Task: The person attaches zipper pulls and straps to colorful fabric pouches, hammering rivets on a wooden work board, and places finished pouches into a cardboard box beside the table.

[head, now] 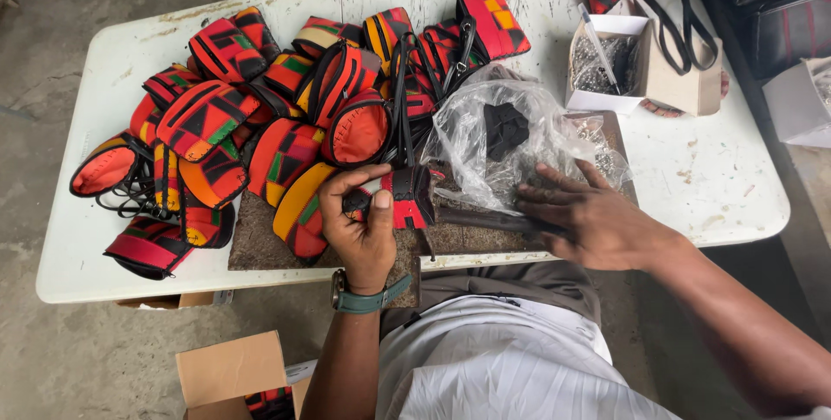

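Left hand (363,228) at the near edge of the white table (692,186), fingers curled tight around a small red-and-black pouch piece (407,199), thumb up along its side, apparently to keep it steady and upright over the brown work mat (260,242). Green-strapped watch (368,299) on that wrist. Right hand (597,221) just to the right, fingers spread and loose, grasping nothing, pressed flat near a dark slim tool (493,221) lying on the mat and against the near edge of a clear plastic bag (511,138). Bag crumpled open, dark parts inside, presumably set close for easy reach. Heap of finished patterned pouches (260,117), red, orange, green and black, piled across the left and far part of the table, pushed aside to leave the mat free. Small open cardboard box (640,61) of tiny metal fittings at the far right, a thin stick resting in it. Black-handled scissors (684,26) just beyond, partly over another patterned bag. Open carton (234,372) on the floor, near left.
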